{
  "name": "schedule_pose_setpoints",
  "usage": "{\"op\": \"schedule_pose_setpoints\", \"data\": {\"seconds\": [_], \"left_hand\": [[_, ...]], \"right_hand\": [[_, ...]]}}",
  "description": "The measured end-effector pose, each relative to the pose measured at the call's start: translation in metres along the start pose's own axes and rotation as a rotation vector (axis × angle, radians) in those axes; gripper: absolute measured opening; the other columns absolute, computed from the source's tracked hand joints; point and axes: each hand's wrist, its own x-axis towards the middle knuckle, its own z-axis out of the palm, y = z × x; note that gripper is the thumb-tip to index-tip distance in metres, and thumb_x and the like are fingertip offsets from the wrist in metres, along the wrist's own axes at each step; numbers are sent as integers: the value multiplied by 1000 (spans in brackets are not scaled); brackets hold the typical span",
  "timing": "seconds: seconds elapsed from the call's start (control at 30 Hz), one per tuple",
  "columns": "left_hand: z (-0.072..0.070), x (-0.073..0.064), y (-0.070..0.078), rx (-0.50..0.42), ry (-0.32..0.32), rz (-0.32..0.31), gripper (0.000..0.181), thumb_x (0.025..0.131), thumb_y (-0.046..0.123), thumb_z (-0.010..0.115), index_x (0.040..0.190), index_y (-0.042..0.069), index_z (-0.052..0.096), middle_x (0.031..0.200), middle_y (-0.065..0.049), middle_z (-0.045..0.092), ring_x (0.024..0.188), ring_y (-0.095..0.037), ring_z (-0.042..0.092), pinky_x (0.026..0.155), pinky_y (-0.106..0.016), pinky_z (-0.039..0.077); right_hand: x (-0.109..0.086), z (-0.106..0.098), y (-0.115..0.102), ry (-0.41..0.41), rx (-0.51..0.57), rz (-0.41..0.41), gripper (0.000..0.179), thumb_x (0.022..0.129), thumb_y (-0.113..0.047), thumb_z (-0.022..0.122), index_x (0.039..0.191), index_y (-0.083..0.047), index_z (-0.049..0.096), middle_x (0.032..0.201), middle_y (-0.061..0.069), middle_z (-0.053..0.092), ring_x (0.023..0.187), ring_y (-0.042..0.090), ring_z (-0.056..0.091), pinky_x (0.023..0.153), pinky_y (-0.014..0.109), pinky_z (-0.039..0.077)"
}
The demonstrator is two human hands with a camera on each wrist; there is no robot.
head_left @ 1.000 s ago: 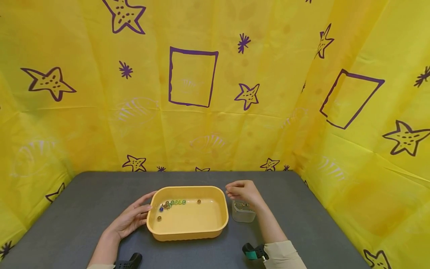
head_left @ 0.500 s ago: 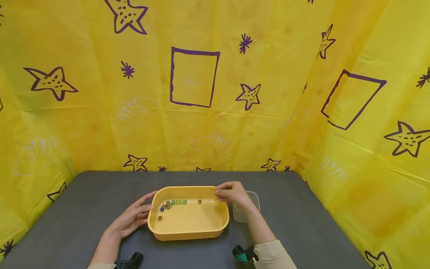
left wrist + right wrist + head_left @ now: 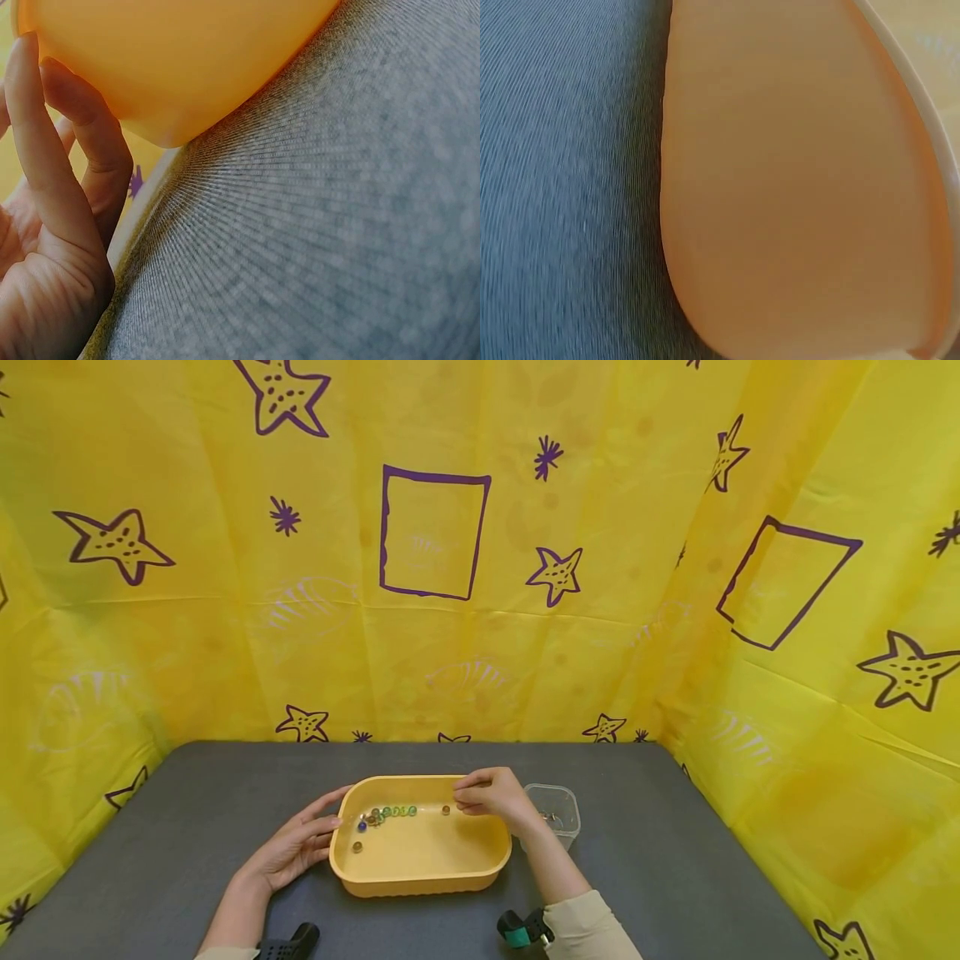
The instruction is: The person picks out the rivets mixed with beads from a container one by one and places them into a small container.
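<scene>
A yellow oblong tray (image 3: 420, 887) holds several glass marbles. Green ones (image 3: 397, 811) line the back left, with brown ones and a blue marble (image 3: 362, 827) beside them. One brown marble (image 3: 446, 810) lies apart near the back wall, another (image 3: 357, 847) near the left end. My left hand (image 3: 288, 852) rests with extended fingers against the tray's left end; in the left wrist view its fingers (image 3: 86, 112) touch the outer wall. Over the tray's back right, my right hand (image 3: 495, 797) has its fingertips slightly apart, just right of the lone brown marble. Nothing shows between them.
A small clear plastic container (image 3: 564, 806) with a few small things in it stands right of the tray, partly behind my right wrist. The dark grey table (image 3: 675, 877) meets a yellow patterned curtain (image 3: 480, 635) at the back and sides.
My right hand has moved left from above the clear container, across the tray's right rim, to beside the lone brown marble. The left hand and the marbles stay put.
</scene>
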Motion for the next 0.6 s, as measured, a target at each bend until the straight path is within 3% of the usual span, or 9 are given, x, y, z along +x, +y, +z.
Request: {"op": "schedule_pose_setpoints", "data": {"seconds": [0.2, 0.43, 0.6], "left_hand": [[1, -1, 0, 13, 24, -22, 43, 107, 13, 41, 137, 44, 45, 131, 6, 62, 114, -12, 68, 90, -25, 60], [2, -1, 0, 16, 31, -22, 43, 107, 13, 42, 138, 44, 44, 131, 7, 61, 115, -13, 67, 91, -26, 60], [1, 0, 0, 30, 30, -12, 45, 107, 13, 41, 141, 42, 41, 132, 6, 60, 115, -13, 67, 92, -27, 60]], "right_hand": [[3, 15, -2, -20, 2, -3, 27, 87, -4, 73, 109, 12, 69, 95, 22, 75, 81, 28, 76, 78, 42, 64], [5, 34, -2, -44, 29, 9, 23, 86, -2, 73, 105, 10, 71, 94, 21, 76, 71, 12, 72, 72, 33, 65], [8, 45, -3, -61, 41, 0, 24, 86, -2, 72, 106, 10, 71, 97, 23, 75, 71, 10, 71, 70, 28, 64]]}}
